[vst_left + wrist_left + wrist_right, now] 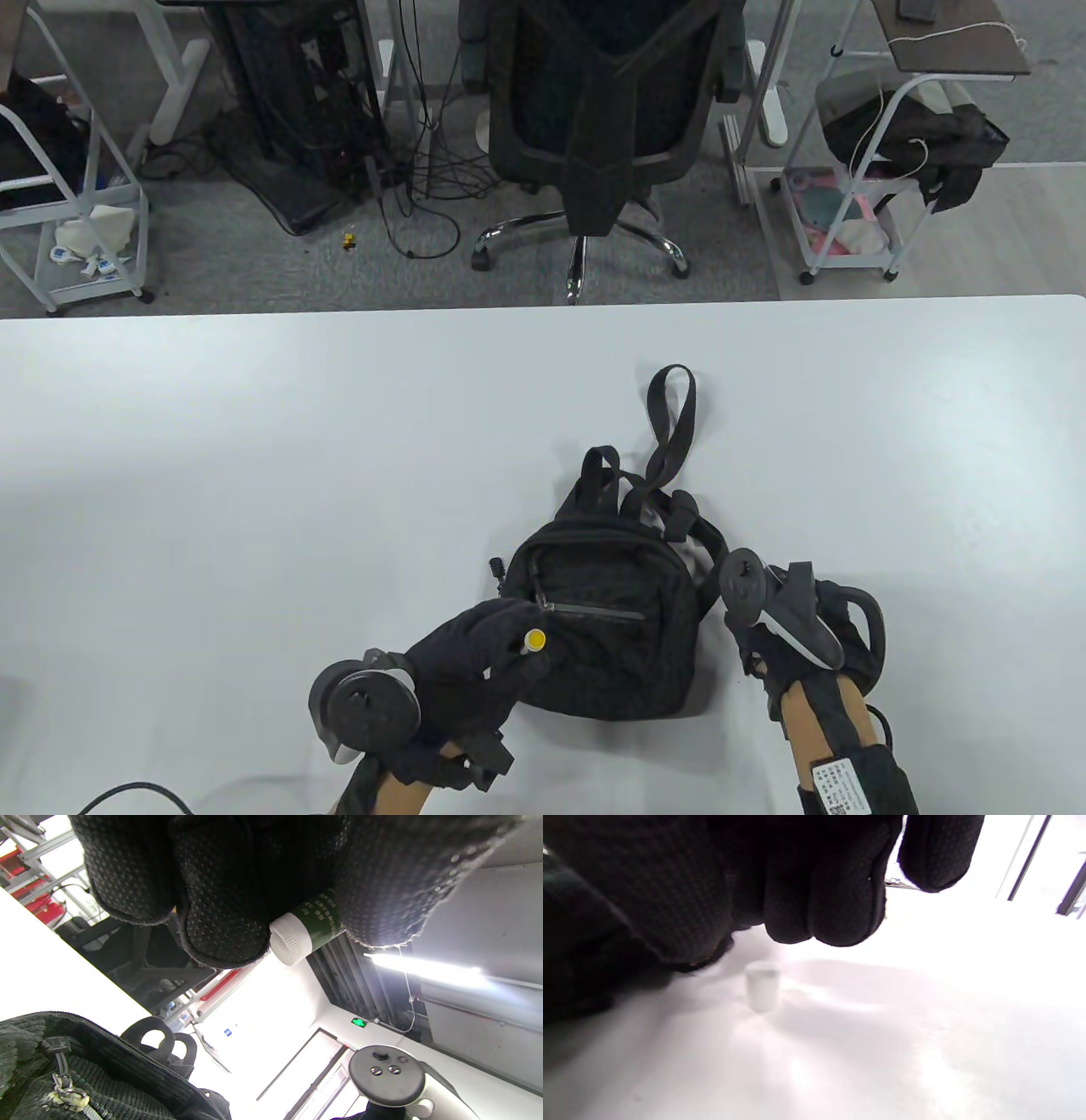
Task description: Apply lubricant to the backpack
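Beside the backpack [607, 624], left grip [475, 658] clamps lubricant tube [307, 927] — right grip [764, 658] indeterminate.

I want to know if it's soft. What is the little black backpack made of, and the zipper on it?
The backpack looks like soft black woven fabric, matte and ribbed like corduroy in the left wrist view. Its front zipper seems metal, since the teeth glint silver. The zipper pull looks pale and shiny, though I can't tell its material.
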A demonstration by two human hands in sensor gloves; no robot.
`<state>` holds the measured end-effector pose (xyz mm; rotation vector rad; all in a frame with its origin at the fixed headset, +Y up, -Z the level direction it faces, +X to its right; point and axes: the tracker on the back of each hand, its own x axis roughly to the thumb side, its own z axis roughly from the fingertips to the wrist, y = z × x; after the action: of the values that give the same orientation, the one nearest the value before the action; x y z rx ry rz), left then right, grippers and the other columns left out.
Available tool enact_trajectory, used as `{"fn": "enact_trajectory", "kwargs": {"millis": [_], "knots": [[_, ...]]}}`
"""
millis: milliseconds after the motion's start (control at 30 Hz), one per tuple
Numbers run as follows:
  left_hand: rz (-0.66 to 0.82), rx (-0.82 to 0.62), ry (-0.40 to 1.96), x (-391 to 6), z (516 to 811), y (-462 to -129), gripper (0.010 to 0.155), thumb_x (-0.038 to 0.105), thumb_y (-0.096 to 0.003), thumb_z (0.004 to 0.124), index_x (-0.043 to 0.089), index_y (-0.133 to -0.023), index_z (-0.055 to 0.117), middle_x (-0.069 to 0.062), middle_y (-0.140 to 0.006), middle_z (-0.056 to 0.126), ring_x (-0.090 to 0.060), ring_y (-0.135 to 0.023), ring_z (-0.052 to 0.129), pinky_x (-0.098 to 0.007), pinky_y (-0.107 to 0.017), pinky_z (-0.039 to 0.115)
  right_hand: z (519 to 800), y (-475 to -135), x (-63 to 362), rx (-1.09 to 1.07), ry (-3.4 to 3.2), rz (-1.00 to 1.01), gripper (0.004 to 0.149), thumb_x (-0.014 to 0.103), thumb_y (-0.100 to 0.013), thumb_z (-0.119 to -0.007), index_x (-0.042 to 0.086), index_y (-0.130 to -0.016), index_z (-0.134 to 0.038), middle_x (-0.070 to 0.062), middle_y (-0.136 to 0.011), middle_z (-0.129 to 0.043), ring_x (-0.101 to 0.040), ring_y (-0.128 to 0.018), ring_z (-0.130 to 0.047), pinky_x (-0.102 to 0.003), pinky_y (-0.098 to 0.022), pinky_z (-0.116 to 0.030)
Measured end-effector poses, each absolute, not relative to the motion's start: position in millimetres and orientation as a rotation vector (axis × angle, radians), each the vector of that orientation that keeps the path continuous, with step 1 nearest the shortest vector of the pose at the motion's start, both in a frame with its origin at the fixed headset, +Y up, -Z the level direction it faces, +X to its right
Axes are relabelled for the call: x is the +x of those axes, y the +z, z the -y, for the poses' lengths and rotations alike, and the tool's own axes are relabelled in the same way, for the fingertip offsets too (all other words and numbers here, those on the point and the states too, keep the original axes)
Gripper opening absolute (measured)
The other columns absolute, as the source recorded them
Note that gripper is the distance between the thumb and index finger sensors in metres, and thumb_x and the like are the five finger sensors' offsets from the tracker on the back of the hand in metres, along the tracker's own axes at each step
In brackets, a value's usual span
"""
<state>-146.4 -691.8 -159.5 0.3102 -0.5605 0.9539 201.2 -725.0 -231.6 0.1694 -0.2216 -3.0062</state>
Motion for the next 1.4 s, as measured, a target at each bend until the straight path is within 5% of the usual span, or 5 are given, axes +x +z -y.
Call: {"fn": "enact_trajectory", "kwargs": {"millis": [800, 1100, 1400], "knots": [[0.568, 0.304, 0.934, -142, 692, -158, 0.055, 0.044, -0.0403, 0.094, 0.013, -0.085, 0.091, -0.012, -0.082, 0.095, -0.031, -0.054, 0.108, -0.057, -0.053, 0.089, 738, -242, 204, 0.219, -2.990, 0.337, 0.052, 0.041, -0.042, -0.101, 0.032, -0.090, -0.084, 0.001, -0.083, -0.094, -0.020, -0.065, -0.104, -0.052, -0.063, -0.075], [0.566, 0.300, 0.923, -142, 693, -159, 0.055, 0.044, -0.0405, 0.094, 0.014, -0.086, 0.091, -0.011, -0.083, 0.094, -0.033, -0.059, 0.108, -0.058, -0.055, 0.088, 682, -220, 199, 0.066, -3.168, -0.021, 0.052, 0.041, -0.042, -0.101, 0.032, -0.090, -0.084, 0.002, -0.082, -0.094, -0.020, -0.063, -0.105, -0.052, -0.063, -0.076], [0.555, 0.270, 0.868, -139, 699, -163, 0.055, 0.044, -0.0403, 0.094, 0.013, -0.086, 0.091, -0.012, -0.083, 0.094, -0.033, -0.059, 0.110, -0.057, -0.053, 0.090, 646, -176, 153, -0.472, -3.216, -0.666, 0.051, 0.046, -0.042, -0.095, 0.034, -0.090, -0.082, 0.005, -0.081, -0.094, -0.016, -0.062, -0.106, -0.049, -0.059, -0.080]]}}
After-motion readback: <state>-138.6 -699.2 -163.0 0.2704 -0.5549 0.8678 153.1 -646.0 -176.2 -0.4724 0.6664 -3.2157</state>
